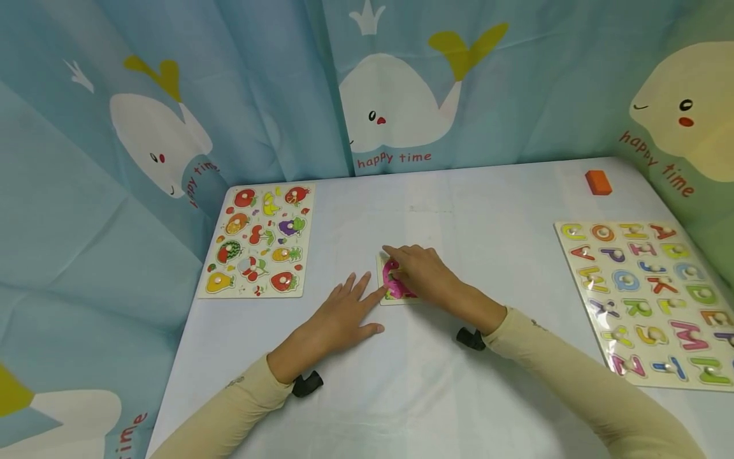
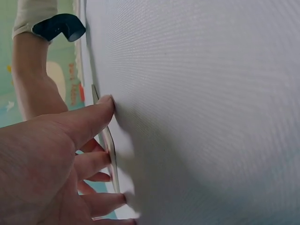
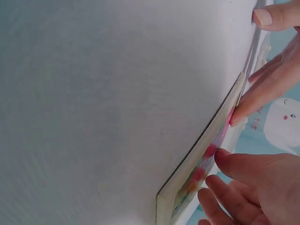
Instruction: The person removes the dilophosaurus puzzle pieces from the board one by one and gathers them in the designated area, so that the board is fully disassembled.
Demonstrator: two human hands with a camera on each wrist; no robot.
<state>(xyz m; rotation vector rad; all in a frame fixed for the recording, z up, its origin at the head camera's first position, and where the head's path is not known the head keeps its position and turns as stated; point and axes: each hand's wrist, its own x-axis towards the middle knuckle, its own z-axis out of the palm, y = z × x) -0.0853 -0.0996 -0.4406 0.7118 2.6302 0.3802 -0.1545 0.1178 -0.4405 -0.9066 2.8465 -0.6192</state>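
A small puzzle board point(image 1: 395, 301) with a pink dinosaur-like picture point(image 1: 392, 288) lies on the white table, partly covered by my right hand point(image 1: 427, 274). The thumb point(image 3: 224, 158) of that hand touches the colored surface in the right wrist view. Its other fingers are bent loosely above the board, with nothing visible between them. My left hand point(image 1: 338, 319) is spread on the table to the lower left, its index fingertip touching the board's left part. From the left wrist view, the board's thin edge point(image 2: 112, 157) shows beside the left fingers.
At the left lies a fruit peg puzzle point(image 1: 269, 242). An alphabet peg puzzle point(image 1: 648, 299) lies at the right, with an orange block point(image 1: 599, 182) behind it. Blue curtains point(image 1: 275, 83) with whale prints hang around the table's back and left.
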